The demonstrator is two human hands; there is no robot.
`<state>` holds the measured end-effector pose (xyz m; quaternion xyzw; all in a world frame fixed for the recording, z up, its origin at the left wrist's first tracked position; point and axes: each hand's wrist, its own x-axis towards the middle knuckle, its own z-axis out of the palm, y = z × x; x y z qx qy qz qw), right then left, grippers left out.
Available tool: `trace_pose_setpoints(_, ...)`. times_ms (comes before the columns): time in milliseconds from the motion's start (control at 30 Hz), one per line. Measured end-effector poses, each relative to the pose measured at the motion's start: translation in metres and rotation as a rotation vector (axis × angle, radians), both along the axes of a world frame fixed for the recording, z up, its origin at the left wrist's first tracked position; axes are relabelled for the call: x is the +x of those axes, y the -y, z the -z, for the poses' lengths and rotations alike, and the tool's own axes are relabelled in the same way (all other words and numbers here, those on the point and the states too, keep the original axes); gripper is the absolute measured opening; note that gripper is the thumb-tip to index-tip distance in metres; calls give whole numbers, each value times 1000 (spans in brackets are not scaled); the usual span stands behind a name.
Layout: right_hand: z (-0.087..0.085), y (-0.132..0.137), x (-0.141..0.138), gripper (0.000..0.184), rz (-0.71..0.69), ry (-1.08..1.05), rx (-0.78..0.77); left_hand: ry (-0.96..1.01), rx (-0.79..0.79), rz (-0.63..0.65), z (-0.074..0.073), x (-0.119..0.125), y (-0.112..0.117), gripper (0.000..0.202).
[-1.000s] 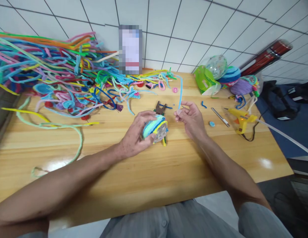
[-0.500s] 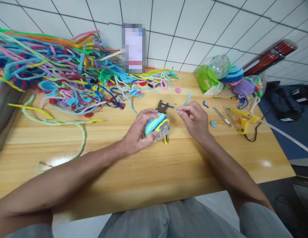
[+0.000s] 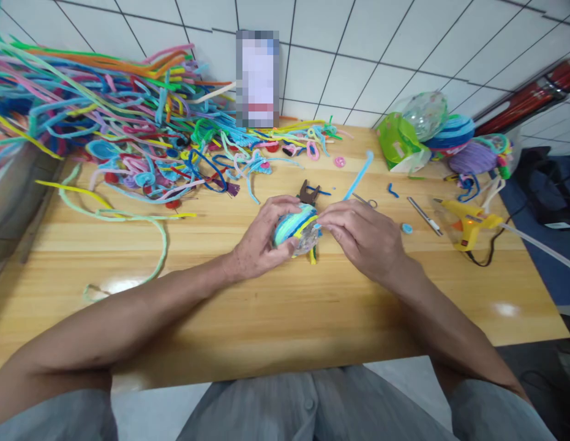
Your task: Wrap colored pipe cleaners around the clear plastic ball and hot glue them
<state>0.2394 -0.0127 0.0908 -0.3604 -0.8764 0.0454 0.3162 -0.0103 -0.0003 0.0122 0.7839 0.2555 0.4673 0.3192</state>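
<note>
Right hand (image 3: 365, 236) closed in, pinching blue pipe cleaner (image 3: 359, 176) against wrapped ball (image 3: 296, 228); its length slanted away-right; left hand (image 3: 261, 242) cupped ball.

Light is bright and even, falling from overhead onto the wooden table (image 3: 285, 318). Two pale glare patches (image 3: 505, 309) sit on its varnish, one near its right end, one near its left (both soft-edged). Shadows are faint: a thin, diffuse one lies on the table under the left hand (image 3: 259, 245), the right hand (image 3: 367, 236) and the wrapped ball (image 3: 296, 229). The table's middle is sharpest, where the light blue pipe cleaner (image 3: 358, 177) looks crisp. Toward the left end the pipe cleaner pile (image 3: 105, 122) smears. Wide-angle bending curves the table's edges and the wall tiles (image 3: 381, 37) behind it. A pixelated rectangle (image 3: 257, 79) stands at its back edge.
</note>
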Motion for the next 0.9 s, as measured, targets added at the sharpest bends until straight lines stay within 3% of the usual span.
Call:
trace_pose_setpoints(200, 2, 6, -8, 23, 83, 12, 77, 25, -3, -1, 2, 1, 0, 47)
trace_pose_setpoints(467, 3, 6, -14, 18, -43, -13, 83, 11, 26, -1, 4, 2, -1, 49)
trace_pose_setpoints(900, 5, 3, -14, 17, -84, 22, 112, 52, 67, -19, 7, 6, -2, 49)
